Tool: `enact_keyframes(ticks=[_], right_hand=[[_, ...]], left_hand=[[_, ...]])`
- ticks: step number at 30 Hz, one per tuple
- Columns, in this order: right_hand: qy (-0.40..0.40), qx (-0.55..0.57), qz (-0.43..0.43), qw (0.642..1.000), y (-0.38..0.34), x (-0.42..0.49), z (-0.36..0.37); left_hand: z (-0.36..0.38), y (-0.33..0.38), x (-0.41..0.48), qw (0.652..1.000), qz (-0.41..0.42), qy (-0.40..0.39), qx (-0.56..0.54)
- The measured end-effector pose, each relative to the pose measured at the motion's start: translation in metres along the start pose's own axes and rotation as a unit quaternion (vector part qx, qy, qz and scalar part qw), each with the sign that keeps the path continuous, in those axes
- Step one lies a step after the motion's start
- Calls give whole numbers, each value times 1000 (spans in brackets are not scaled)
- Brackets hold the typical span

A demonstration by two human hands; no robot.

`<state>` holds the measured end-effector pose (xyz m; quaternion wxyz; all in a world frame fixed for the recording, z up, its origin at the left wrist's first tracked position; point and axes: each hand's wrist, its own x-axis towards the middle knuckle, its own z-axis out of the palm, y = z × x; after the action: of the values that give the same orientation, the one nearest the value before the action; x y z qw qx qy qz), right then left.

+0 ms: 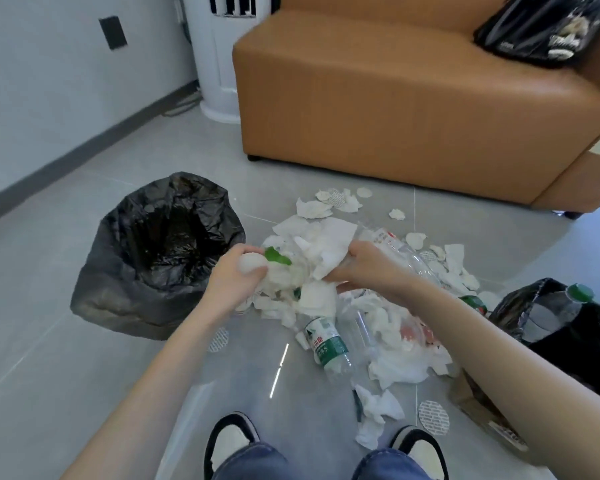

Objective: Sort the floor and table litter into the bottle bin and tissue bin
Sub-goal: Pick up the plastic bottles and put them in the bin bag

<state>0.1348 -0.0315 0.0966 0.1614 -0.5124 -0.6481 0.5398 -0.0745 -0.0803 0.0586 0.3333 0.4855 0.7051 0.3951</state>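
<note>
White tissue fills both grips. At mid-frame the left hand [234, 278] curls round a balled tissue [252, 265], fingers closed tight on it. Just right of it, the right hand [368, 268] pinches the edge of a crumpled tissue sheet [331, 249] and holds it above the heap. A green scrap [276, 256] shows between the two hands; it may be a label or a leaf, but the blur makes it hard to say.

Under and around the hands, a litter heap [317, 299] of torn tissues and plastic bottles spreads over the grey tiled floor [66, 341]. A green-labelled bottle [326, 344] lies on its side at the heap's lower edge. A clear bottle [406, 252] with a red-and-white label lies behind the right hand. A round pad [433, 417] with a printed pattern and a brown paper bag [475, 407] lie at lower right.

Left of the heap stands a black-lined bin [125, 292], its mouth open and dark. At the right edge stands a second bin [589, 337], also lined in black, with a capped bottle [555, 313] leaning in it.

Both bare forearms reach up from the bottom corners, and two black-and-white shoes [231, 436] sit at bottom centre. A tan sofa [395, 98] fills the upper right, with a black bag [541, 29] on it. A white tower unit [219, 64] stands at top centre.
</note>
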Motion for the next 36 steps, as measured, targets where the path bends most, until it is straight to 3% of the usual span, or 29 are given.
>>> enact_keyframes(ticks=[7,12,15,17,21,28,32,36], right_hand=[[-46,98,-42,993,-74,39,57],[-43,99,-52,993,-102,67,97],[-18,98,-64,993,-107,77,107],[4,105,-66,992,-108,85,111],[22,91,-52,994,-109,102,127],[-52,-79,-73,993,-92,123,152],[15,-241,-172,955,-67,129,144],[31,-340,-114,933,-41,130,141]], left_hand=[[-77,-17,7,985,-31,145,-85],[-100,-49,14,988,-56,127,-73],[-105,-68,13,990,-53,90,99],[-103,-78,7,967,-41,43,247],[-94,-98,-1,941,5,3,339],[-99,-119,-6,968,54,22,245],[-107,-125,-20,969,68,5,238],[-117,-129,-31,957,53,-57,278]])
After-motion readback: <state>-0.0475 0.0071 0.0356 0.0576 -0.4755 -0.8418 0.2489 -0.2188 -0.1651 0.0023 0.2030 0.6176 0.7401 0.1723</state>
